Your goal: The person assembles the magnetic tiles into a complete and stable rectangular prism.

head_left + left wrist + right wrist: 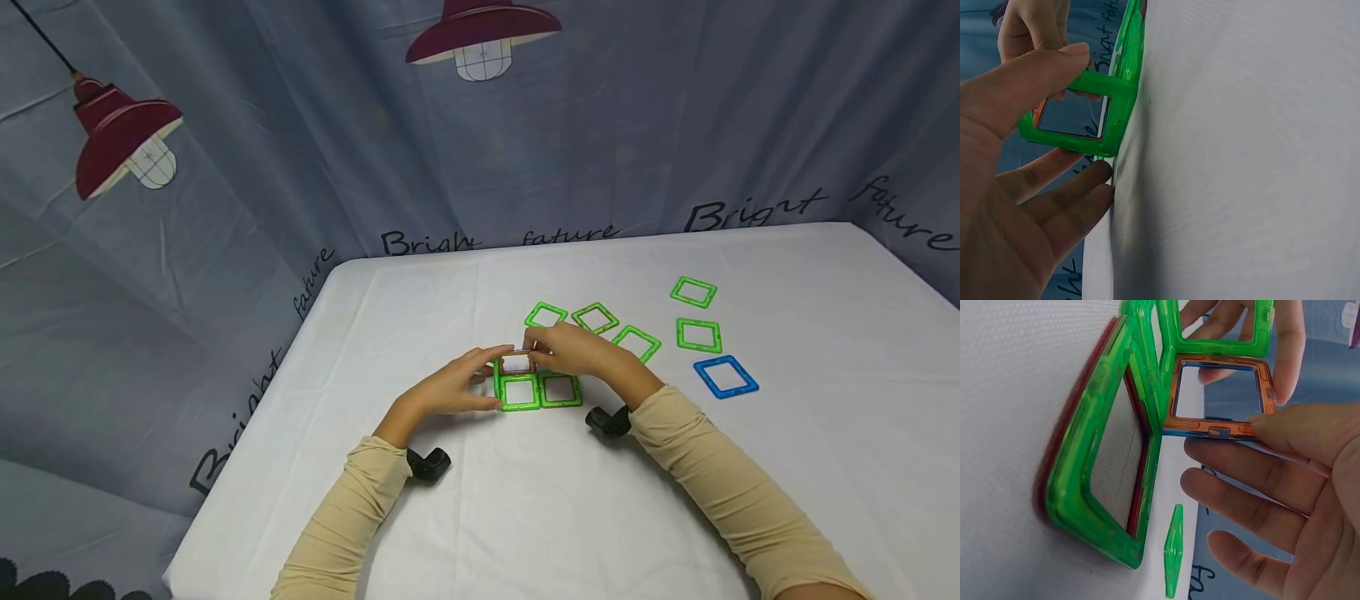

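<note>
Square magnetic tiles stand joined in a small structure on the white table. At its near side are two green tiles, the left one (521, 407) and the right one (561, 405); a red edge lies against the right one in the right wrist view. An orange tile (1219, 359) adjoins them, with a blue edge beneath it. My right hand (573, 350) pinches this orange tile between thumb and forefinger, its other fingers spread. From the left, my left hand (457, 383) holds a green tile (1125, 119), thumb at the near side and fingers around the far side.
Behind and right of the structure lie several loose green tiles, among them one (637, 328) near my right wrist and one (699, 322) farther right. A blue tile (726, 361) lies near them. A grey printed curtain (600, 150) hangs along the table's back edge.
</note>
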Demonstrator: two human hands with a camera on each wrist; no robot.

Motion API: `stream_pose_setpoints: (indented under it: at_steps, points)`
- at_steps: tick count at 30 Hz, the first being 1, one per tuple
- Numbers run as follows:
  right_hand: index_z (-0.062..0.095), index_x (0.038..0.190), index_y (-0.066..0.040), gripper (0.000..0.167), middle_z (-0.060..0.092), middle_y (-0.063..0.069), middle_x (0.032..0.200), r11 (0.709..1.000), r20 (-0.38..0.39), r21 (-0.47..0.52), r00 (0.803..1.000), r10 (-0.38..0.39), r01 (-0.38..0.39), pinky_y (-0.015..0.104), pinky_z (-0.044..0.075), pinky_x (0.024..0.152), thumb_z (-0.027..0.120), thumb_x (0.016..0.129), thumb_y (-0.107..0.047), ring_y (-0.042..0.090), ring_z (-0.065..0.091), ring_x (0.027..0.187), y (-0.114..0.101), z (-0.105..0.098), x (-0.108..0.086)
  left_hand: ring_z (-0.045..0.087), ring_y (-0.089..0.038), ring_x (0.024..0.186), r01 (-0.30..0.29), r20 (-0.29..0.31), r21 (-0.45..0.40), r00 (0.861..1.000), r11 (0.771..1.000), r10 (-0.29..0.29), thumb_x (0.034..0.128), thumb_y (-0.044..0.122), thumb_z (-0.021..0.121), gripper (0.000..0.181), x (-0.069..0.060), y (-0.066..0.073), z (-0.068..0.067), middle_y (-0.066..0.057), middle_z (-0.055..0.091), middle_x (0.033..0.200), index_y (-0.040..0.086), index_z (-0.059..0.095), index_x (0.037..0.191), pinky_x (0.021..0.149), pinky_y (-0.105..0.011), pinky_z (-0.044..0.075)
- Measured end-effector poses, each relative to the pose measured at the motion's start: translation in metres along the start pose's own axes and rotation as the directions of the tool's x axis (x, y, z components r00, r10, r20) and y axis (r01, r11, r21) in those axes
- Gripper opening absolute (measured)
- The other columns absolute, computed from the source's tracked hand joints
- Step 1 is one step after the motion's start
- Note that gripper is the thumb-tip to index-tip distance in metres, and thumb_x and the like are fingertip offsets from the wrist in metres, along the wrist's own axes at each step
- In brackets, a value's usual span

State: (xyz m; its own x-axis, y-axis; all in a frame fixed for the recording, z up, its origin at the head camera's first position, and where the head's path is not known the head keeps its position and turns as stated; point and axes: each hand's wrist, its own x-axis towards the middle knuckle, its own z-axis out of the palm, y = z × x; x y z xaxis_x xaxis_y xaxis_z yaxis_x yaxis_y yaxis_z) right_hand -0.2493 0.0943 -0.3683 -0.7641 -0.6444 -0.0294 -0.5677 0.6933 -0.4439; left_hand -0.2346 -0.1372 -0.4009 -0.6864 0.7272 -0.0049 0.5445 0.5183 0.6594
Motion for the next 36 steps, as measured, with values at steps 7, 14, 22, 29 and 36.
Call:
stream_pose_setpoints:
  at_steps: [7,14,22,29,36]
  points:
    - [0.061,0.100,-0.008,0.014,0.068,0.001,0.085,1.000,0.005,0.012,1.000,0.012,-0.012,0.025,0.045,0.060,0.052,0.092,-0.015,0.010,0.054,0.067,0.000,0.000,0.000,0.051,-0.021,0.119,-0.005,0.005,-0.026,1.000,1.000,0.005,0.0790,0.018,0.072,0.081,0.000,-0.002,0.000,-0.011,0.041,0.131,0.021,0.025,0.145,0.099,-0.024,0.041]
    - [0.061,0.102,-0.007,0.015,0.068,0.002,0.087,1.000,0.005,0.014,1.000,0.013,-0.013,0.026,0.046,0.062,0.053,0.092,-0.015,0.010,0.055,0.069,0.000,-0.001,0.001,0.051,-0.020,0.119,-0.006,0.010,-0.025,1.000,1.000,0.006,0.0788,0.017,0.072,0.081,0.001,-0.003,-0.001,-0.012,0.042,0.129,0.019,0.024,0.145,0.099,-0.024,0.041]
    - [0.062,0.102,-0.008,0.015,0.068,0.006,0.097,1.000,0.057,0.013,0.998,0.022,-0.023,0.036,0.051,0.076,0.055,0.091,-0.016,0.020,0.063,0.089,0.006,-0.002,0.001,0.050,-0.021,0.120,0.032,0.025,-0.027,0.999,0.999,-0.031,0.0797,0.021,0.071,0.081,0.001,-0.002,-0.002,-0.010,0.040,0.134,0.020,0.024,0.145,0.100,-0.025,0.040]
    - [0.059,0.113,-0.004,0.026,0.064,0.012,0.111,0.996,0.022,0.025,0.996,0.084,-0.084,0.044,0.047,0.090,0.054,0.090,-0.013,0.028,0.059,0.106,0.019,-0.008,0.004,0.049,-0.019,0.120,0.048,0.023,-0.022,0.999,0.999,-0.047,0.0797,0.022,0.071,0.081,0.000,-0.002,-0.003,-0.008,0.040,0.134,0.023,0.023,0.145,0.100,-0.025,0.040]
    - [0.056,0.119,0.000,0.033,0.058,0.019,0.121,0.982,-0.080,-0.009,0.979,0.186,-0.187,0.048,0.041,0.097,0.057,0.088,-0.013,0.034,0.051,0.116,0.035,-0.012,0.020,0.050,-0.019,0.120,0.032,0.020,-0.011,0.999,0.999,-0.032,0.0793,0.022,0.072,0.081,0.000,-0.002,-0.002,-0.008,0.040,0.134,0.021,0.024,0.145,0.100,-0.024,0.040]
